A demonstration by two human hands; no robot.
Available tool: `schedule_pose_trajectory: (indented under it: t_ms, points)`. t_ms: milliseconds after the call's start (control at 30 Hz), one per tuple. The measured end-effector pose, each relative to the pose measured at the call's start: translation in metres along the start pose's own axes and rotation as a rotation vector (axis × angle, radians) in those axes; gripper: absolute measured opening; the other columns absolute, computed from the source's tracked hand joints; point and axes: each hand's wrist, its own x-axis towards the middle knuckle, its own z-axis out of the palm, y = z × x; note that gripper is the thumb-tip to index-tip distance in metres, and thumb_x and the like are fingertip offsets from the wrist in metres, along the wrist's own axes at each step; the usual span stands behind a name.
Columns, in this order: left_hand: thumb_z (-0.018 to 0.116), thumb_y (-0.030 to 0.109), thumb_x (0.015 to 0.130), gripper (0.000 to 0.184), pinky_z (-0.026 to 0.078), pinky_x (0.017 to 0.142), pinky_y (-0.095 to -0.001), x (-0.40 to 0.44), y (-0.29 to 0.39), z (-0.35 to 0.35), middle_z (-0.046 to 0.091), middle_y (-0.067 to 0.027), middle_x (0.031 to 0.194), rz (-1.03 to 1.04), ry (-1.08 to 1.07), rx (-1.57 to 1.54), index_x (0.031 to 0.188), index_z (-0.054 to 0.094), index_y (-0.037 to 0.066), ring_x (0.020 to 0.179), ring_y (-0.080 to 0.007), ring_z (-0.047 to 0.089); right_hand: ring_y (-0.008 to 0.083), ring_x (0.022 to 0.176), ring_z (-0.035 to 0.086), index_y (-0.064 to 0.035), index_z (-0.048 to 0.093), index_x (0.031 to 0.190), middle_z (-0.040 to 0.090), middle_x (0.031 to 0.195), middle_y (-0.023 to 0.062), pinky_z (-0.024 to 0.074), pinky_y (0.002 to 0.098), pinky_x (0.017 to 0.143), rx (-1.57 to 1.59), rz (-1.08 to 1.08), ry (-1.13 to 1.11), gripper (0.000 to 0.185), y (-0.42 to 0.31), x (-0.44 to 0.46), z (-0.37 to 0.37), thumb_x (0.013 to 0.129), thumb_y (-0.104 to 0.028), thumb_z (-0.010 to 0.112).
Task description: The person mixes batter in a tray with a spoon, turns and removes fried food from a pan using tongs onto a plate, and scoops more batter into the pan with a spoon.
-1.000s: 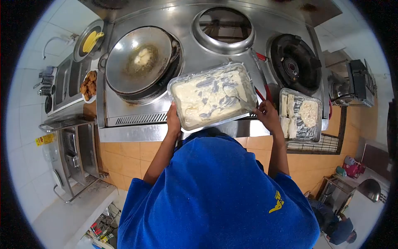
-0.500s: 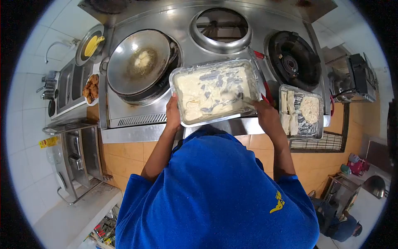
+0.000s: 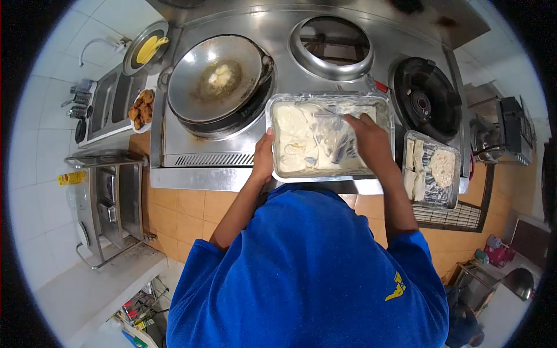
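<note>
My left hand (image 3: pixel 264 153) grips the left edge of a metal tray (image 3: pixel 271 168) that is tilted over the stove's front. Pale batter (image 3: pixel 296 130) is spread unevenly over the tray's bottom, with dark metal showing through. My right hand (image 3: pixel 366 134) is closed over the tray's right part, round the handle of a spoon (image 3: pixel 332 119) whose head lies in the batter, partly blurred. To the left a wok (image 3: pixel 188 93) stands on a burner, with oil and a pale lump of batter (image 3: pixel 219 76) in its middle.
At the right sits a second tray (image 3: pixel 455 188) with pale strips and a batter patch, below a black burner (image 3: pixel 428 98). A round steel ring (image 3: pixel 299 49) is at the back. Fried pieces (image 3: pixel 141 109) lie on a plate near the sink (image 3: pixel 103 101). A person (image 3: pixel 464 325) is at lower right.
My right hand has moved up and left over the tray, and the spoon has swept through the batter, changing its streaks. My left hand keeps its hold. The whole view has shifted a little.
</note>
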Motion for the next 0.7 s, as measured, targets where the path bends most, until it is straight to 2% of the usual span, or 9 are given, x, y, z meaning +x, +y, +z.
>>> schedule_pose_trajectory:
  t_ms: [133,167,267,400,433,533,567,667,700]
  points:
    - [0.035,0.042,0.096,0.058,0.037,0.096,-0.0283,-0.005,0.008,0.001,0.052,-0.0187,0.12,-0.067,-0.016,-0.047,0.125,0.044,-0.008,0.11,-0.0219,0.05,0.0307,0.078,0.06,-0.0113,0.056,0.114,0.054,0.091,0.0124,0.0508,0.0383,0.069,0.047,-0.17,-0.031,0.039,-0.008,-0.001,0.018,0.078,0.001,0.047]
    - [0.035,0.041,0.096,0.058,0.038,0.095,-0.028,-0.009,0.009,0.001,0.053,-0.0181,0.119,-0.049,-0.047,-0.055,0.124,0.045,-0.008,0.109,-0.0211,0.05,0.0296,0.08,0.06,-0.0122,0.056,0.115,0.053,0.09,0.0117,0.0504,0.0386,0.069,0.069,-0.209,-0.13,0.04,-0.006,-0.005,0.01,0.077,-0.001,0.048]
    - [0.035,0.041,0.096,0.057,0.038,0.094,-0.028,-0.007,-0.005,-0.002,0.053,-0.0177,0.118,-0.044,0.052,-0.042,0.124,0.045,-0.008,0.108,-0.021,0.051,0.0298,0.079,0.06,-0.0129,0.056,0.116,0.052,0.09,0.0116,0.0503,0.0384,0.067,0.08,-0.276,-0.29,0.042,0.007,-0.018,-0.006,0.077,-0.001,0.049]
    - [0.035,0.039,0.096,0.056,0.037,0.095,-0.0284,-0.006,-0.005,0.0,0.053,-0.0182,0.12,-0.022,0.04,-0.072,0.124,0.044,-0.008,0.109,-0.0211,0.05,0.0302,0.077,0.059,-0.0156,0.057,0.117,0.052,0.089,0.0129,0.0507,0.0397,0.069,0.069,-0.191,-0.177,0.046,0.02,-0.015,-0.028,0.076,0.003,0.047]
    - [0.035,0.039,0.096,0.056,0.037,0.095,-0.0285,-0.007,-0.001,0.002,0.052,-0.0183,0.12,-0.016,0.024,-0.074,0.124,0.044,-0.008,0.109,-0.0211,0.05,0.0299,0.079,0.06,-0.0145,0.055,0.118,0.052,0.088,0.0138,0.0511,0.0405,0.071,0.011,-0.088,-0.179,0.047,0.019,-0.012,-0.033,0.076,0.003,0.045]
    - [0.035,0.038,0.096,0.056,0.036,0.096,-0.0285,-0.003,-0.004,0.002,0.052,-0.0183,0.121,0.002,-0.035,-0.064,0.125,0.044,-0.009,0.11,-0.0209,0.049,0.03,0.084,0.061,-0.0141,0.053,0.12,0.055,0.092,0.0139,0.0519,0.0394,0.074,-0.055,-0.046,-0.046,0.047,0.02,-0.004,-0.003,0.076,0.001,0.046]
    - [0.036,0.038,0.096,0.056,0.035,0.096,-0.0284,-0.001,-0.006,0.001,0.052,-0.0182,0.121,0.015,-0.05,-0.056,0.125,0.044,-0.009,0.111,-0.0208,0.048,0.0305,0.088,0.061,-0.0151,0.052,0.121,0.057,0.1,0.0137,0.0521,0.0389,0.077,-0.037,-0.17,-0.036,0.048,0.016,-0.007,0.007,0.076,0.0,0.047]
    - [0.036,0.038,0.096,0.056,0.035,0.097,-0.0281,0.0,-0.012,0.001,0.051,-0.0181,0.122,-0.006,-0.024,-0.077,0.125,0.043,-0.01,0.112,-0.0206,0.048,0.0305,0.088,0.062,-0.015,0.054,0.119,0.058,0.101,0.013,0.0518,0.0394,0.077,0.01,-0.214,-0.387,0.047,-0.009,-0.023,-0.018,0.076,0.001,0.047]
    - [0.036,0.038,0.096,0.056,0.035,0.097,-0.0281,-0.002,-0.008,0.002,0.051,-0.0181,0.122,-0.013,-0.023,-0.09,0.124,0.043,-0.01,0.112,-0.0206,0.047,0.0313,0.083,0.061,-0.0143,0.057,0.116,0.057,0.093,0.0119,0.0519,0.041,0.074,0.091,-0.234,-0.3,0.046,-0.005,-0.03,-0.022,0.074,0.002,0.048]
